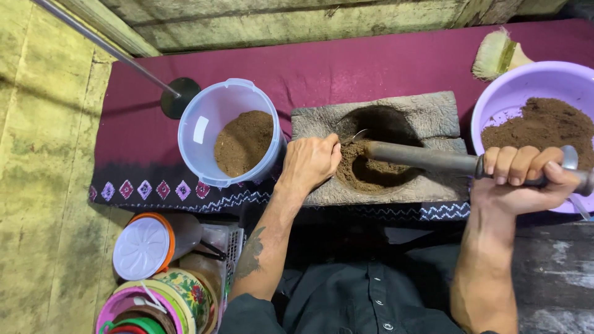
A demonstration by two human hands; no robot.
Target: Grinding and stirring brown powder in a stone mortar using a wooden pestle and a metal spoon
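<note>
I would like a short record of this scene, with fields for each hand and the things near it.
left hand: rests on the stone mortar rim, fingers at the brown powder inside
right hand: grips the metal pestle, its tip in the powder
left side: white bucket partly filled with brown powder
right side: purple basin holding darker powder
surface: maroon cloth

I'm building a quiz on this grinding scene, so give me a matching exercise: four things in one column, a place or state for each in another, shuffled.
Things:
1. left hand
2. right hand
3. white bucket
4. purple basin

Places or states:
A. at the right edge, holding brown powder
B. wrapped around the metal pestle
C. left of the stone mortar, partly filled
D. resting at the mortar's hollow

Pairs: 1-D, 2-B, 3-C, 4-A
</note>
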